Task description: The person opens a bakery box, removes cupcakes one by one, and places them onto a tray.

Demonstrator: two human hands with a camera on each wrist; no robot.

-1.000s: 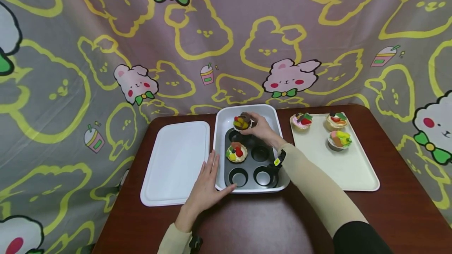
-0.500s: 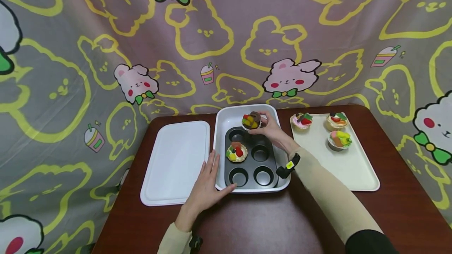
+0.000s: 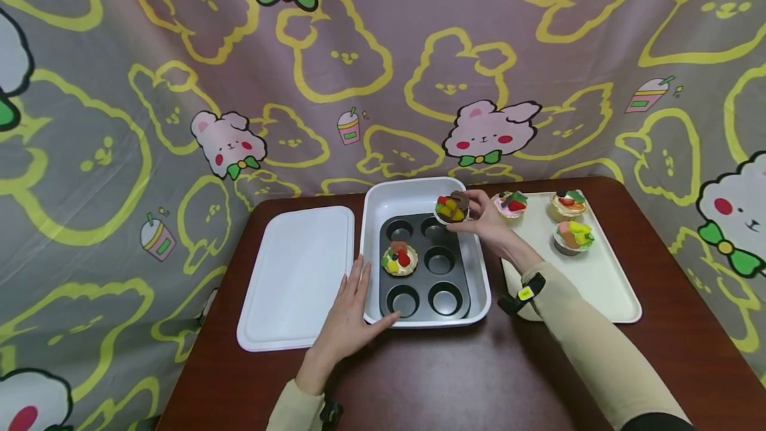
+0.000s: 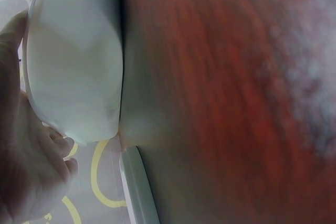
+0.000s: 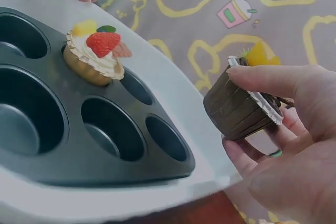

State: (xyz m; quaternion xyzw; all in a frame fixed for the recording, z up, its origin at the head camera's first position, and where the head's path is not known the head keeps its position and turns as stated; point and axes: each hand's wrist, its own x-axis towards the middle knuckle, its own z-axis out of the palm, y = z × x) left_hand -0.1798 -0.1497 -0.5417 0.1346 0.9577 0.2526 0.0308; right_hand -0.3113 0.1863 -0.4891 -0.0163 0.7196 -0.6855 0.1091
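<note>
My right hand [image 3: 495,228] pinches a chocolate cupcake [image 3: 451,208] with yellow and red fruit on top. It is above the back right part of a white bin [image 3: 485,298]. In the right wrist view, thumb and fingers grip the brown pleated cup [image 5: 228,108], which is tilted. A dark muffin pan [image 3: 421,275] lies in the bin. A fruit tart [image 3: 399,259] with cream and a strawberry sits in the pan's left middle cup; the other cups are bare. My left hand [image 3: 348,324], fingers spread, rests at the bin's front left corner.
To the right, a cream tray [image 3: 598,291] bears a pink-topped tart [image 3: 510,206], an orange-topped tart [image 3: 568,205] and a fruit cupcake [image 3: 573,237]. A white lid [image 3: 299,278] lies left of the bin. A patterned curtain [image 3: 383,72] hangs behind the brown table [image 3: 431,378].
My right hand has carried the chocolate cupcake rightward, from above the pan's back left cup toward the bin's right rim. My left hand has stayed in place.
</note>
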